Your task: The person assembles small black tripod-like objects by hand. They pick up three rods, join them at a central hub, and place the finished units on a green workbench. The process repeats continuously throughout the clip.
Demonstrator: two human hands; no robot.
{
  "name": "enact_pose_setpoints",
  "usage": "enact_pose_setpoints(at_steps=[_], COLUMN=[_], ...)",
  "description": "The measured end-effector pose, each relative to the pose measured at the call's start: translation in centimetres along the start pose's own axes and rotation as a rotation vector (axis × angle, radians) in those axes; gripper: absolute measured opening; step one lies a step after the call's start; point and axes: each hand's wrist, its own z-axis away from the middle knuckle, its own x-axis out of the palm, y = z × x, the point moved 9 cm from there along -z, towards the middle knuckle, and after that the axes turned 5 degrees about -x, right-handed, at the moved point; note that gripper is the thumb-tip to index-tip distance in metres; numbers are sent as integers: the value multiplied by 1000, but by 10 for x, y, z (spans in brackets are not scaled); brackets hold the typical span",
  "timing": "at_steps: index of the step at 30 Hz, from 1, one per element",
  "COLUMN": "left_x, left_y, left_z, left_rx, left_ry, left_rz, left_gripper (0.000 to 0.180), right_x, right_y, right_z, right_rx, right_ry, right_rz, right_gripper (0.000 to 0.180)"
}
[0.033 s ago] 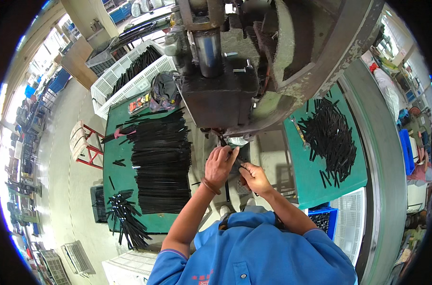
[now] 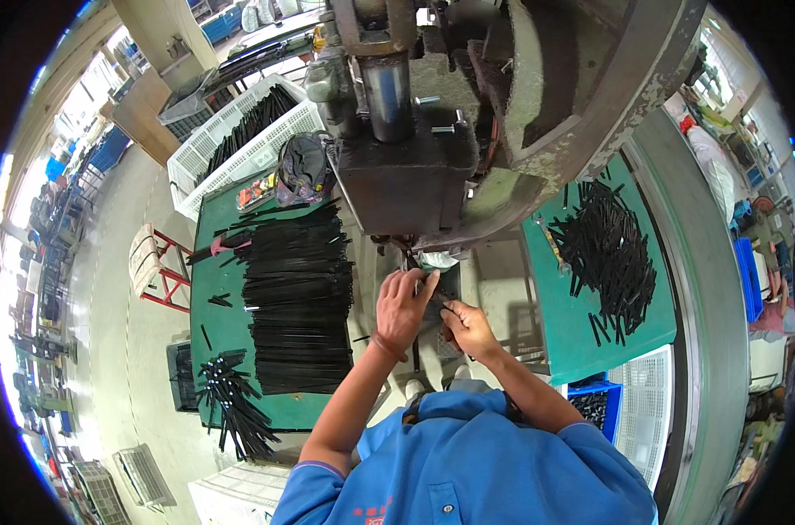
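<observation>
Your right hand point(image 2: 471, 332) has its fingers wrapped around a black strip point(image 2: 437, 304) near the press block point(image 2: 403, 188)'s lower edge; can't tell if your left hand point(image 2: 399, 304) grips it too. Decent gap before the right-side green desk point(image 2: 577, 346)'s edge, tbh.

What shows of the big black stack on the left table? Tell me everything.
The stack is many long, thin black strips, perhaps plastic or metal. They lie flat, piled close, roughly side to side, with uneven ends. It rests on the green table, to the person's left. A pink item is at its upper left. The left hand is apart from it.
</observation>
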Motion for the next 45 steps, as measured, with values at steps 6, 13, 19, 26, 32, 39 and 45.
enact_pose_setpoints(at_steps=[6, 13, 19, 26, 32, 39, 45], left_x=[25, 40, 27, 27, 12, 65, 61], left_y=[-51, -22, -21, -26, -28, -54, -44], left_z=[81, 106, 100, 98, 76, 54, 57], left_rx=[-874, -1034, -996, -958, -814, -962, -1050], left_ry=[-117, -467, -476, -460, -331, -78, -14], left_rz=[960, 1623, 1627, 1597, 1586, 1693, 1615], left_gripper=[50, 27, 25, 26, 29, 21, 17], right_x=[11, 21, 20, 22, 23, 23, 15], right_y=[12, 9, 6, 2, -25, 20, 10], right_z=[5, 7, 7, 6, 20, 59, 61], right_rx=[-13, 26, 59, 49, -70, -19, 14], right_ry=[47, 65, 55, 34, 0, -59, -125], right_rz=[-192, -255, -295, -312, -286, -102, -91], right_gripper=[21, 22, 20, 21, 21, 20, 16])
